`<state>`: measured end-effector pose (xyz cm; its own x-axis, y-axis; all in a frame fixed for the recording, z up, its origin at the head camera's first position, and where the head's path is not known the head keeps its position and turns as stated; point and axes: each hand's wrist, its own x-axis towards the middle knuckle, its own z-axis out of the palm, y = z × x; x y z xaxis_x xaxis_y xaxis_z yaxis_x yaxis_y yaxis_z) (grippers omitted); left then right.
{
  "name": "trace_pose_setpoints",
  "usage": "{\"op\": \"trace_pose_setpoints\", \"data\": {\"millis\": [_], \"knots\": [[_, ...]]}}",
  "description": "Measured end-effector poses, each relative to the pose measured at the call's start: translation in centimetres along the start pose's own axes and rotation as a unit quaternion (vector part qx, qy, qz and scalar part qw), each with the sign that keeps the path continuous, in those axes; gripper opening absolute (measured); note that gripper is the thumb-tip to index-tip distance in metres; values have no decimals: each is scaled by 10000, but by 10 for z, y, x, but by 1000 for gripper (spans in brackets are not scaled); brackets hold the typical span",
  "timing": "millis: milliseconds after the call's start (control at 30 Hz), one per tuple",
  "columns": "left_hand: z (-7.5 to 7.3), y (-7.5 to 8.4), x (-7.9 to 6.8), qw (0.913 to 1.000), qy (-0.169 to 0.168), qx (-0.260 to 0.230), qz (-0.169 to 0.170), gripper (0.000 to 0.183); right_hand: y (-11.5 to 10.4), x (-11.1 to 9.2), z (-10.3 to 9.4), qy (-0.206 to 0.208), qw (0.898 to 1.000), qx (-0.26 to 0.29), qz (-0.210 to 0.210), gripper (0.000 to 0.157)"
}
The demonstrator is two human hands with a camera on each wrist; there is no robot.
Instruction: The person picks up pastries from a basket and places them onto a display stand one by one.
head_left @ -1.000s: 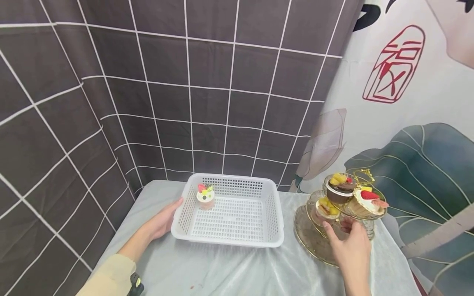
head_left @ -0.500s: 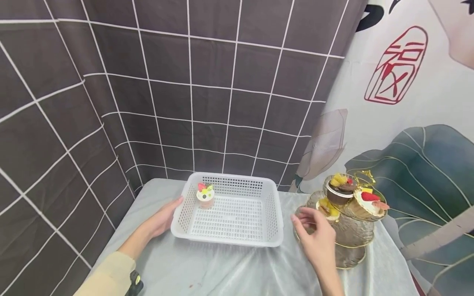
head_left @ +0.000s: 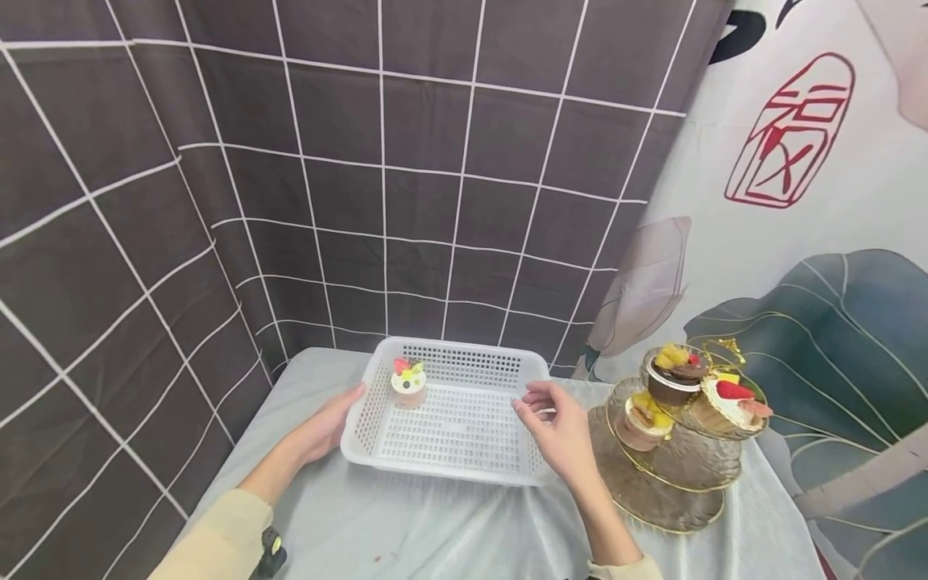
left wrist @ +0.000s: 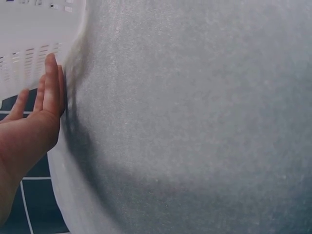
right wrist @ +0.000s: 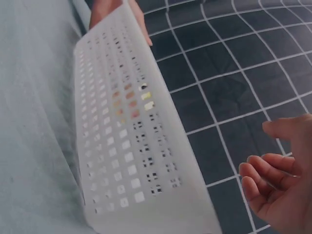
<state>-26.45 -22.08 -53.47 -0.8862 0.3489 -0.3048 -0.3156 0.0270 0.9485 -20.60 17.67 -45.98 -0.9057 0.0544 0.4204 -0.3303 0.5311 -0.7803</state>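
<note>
Left hand (head_left: 326, 423) at 9 o'clock of the basket (head_left: 449, 474), fingers straight, flat to its wall; cup (head_left: 409, 393) inside, upright, toward 10
Basket on cloth (head_left: 406, 532): looks thin plastic, likely light, fairly stiff, apt to slide; best taken by the rim at 9 and 3
Right hand (head_left: 560, 431) at 3, just above the rim, fingers loosely curled, pinching nothing
Stand (head_left: 685, 463) farther out, between 3 and 4, bearing cakes (head_left: 677, 379)

We see the right hand (right wrist: 280, 178) apart from the basket (right wrist: 170, 126), fingers loosely curled, dark grid backdrop (right wrist: 222, 63) behind it. Yellow and reddish bits (right wrist: 146, 96) show through the basket's side. Left hand (right wrist: 105, 8) at its far end; pale cloth (right wrist: 34, 122) along the left.
</note>
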Motion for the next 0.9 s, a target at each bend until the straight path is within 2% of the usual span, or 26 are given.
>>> {"op": "trace_pose_setpoints", "data": {"millis": [133, 433, 600, 900], "knots": [[-1, 0, 1, 10000, 13, -43, -1, 83, 4, 9, 15, -209, 9997, 139, -41, 31], [4, -6, 2, 10000, 35, -40, 16, 85, 19, 16, 47, -789, 9959, 361, 246, 43], [4, -6, 6, 10000, 71, -61, 0, 84, 24, 19, 60, -906, 9950, 346, 223, 50], [2, -3, 5, 10000, -37, -45, -9, 84, 24, 26, 74, -898, 9954, 328, 82, 49]]}}
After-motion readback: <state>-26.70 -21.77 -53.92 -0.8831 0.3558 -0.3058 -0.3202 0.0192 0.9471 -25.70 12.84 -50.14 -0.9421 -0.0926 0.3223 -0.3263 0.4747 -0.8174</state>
